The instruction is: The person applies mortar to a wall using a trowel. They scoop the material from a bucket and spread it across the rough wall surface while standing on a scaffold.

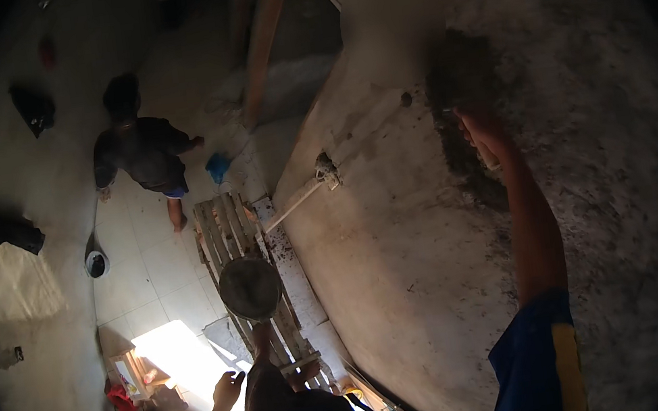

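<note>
Against wall (396,222), right hand (486,132) outstretched, clasped round tool handle (489,159); left hand (227,390) low, loosely unclenched.

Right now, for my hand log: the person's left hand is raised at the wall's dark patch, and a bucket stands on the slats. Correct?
No, the head view shows the right hand raised there; a bucket does stand on the slats.

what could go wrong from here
The bucket stands on the slatted platform right by the person's foot, so a small step might tip it. The slats have gaps between them, so a foot could catch while the right hand stretches out to the wall. Another person is near the platform's far end, and might be hit if something fell off it.
</note>
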The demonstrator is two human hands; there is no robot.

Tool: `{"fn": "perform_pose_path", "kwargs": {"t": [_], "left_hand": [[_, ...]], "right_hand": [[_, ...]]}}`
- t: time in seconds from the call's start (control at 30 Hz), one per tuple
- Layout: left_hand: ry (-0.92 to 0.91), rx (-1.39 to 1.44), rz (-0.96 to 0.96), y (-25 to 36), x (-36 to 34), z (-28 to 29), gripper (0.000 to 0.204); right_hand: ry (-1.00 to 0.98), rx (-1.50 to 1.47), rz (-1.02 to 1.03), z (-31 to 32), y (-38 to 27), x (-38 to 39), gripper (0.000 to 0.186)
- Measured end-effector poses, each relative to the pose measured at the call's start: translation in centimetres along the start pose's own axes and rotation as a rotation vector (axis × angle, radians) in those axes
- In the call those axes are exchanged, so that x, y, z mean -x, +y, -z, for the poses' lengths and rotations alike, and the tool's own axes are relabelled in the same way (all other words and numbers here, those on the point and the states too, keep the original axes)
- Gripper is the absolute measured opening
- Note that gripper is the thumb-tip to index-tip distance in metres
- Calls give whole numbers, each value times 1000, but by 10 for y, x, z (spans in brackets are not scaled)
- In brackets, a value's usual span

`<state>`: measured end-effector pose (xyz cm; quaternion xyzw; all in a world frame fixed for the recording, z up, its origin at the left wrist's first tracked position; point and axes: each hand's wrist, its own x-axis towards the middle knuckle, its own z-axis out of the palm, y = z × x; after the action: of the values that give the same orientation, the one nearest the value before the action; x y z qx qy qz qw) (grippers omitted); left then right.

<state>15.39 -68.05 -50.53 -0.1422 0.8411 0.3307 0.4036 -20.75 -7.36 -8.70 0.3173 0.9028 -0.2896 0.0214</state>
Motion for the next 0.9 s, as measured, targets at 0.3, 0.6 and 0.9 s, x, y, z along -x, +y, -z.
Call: {"fn": "perform_pose_path", "kwargs": {"t": [0.3, 0.6, 0.9], "left_hand": [[18, 11, 131, -103, 6, 18, 47], [191, 82, -31, -71, -10, 48, 42], [220, 321, -168, -34, 23, 35, 25]], "right_hand": [[193, 215, 77, 89, -25, 107, 28], [267, 705, 353, 78, -111, 204, 41], [-751, -603, 280, -3, -116, 125, 47]]}}
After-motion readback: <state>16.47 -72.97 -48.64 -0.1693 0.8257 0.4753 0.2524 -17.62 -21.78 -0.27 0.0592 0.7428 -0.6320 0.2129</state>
